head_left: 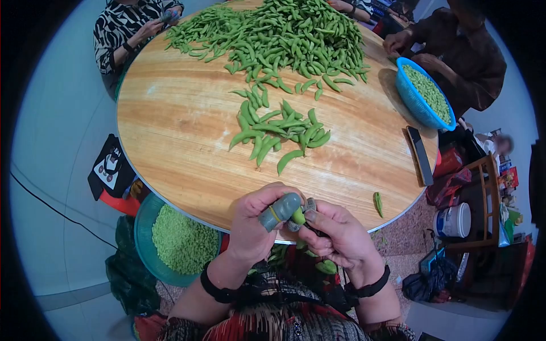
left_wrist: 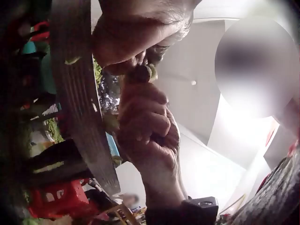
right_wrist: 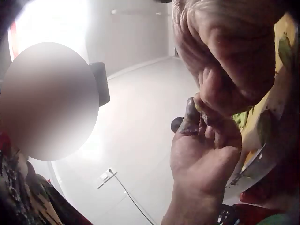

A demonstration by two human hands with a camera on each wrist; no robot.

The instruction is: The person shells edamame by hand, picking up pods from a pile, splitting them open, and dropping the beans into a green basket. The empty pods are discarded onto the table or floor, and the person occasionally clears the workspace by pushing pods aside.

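Note:
Just over the table's near edge, my two hands meet around a green edamame pod, seen partly between the fingers. My left hand pinches it from the left, its thumb wearing a grey-green cover with a yellow band. From the other side my right hand grips the pod between thumb and curled fingers; dark stains mark its thumbnail. In the left wrist view the right hand faces the left one at the pod. The right wrist view shows the left hand below, fingertips together; the pod is mostly hidden there.
Loose edamame pods lie mid-table before a large heap. A blue basket of shelled beans and a dark phone-like slab stand right. A teal basin of beans sits below left. Other people sit around the table.

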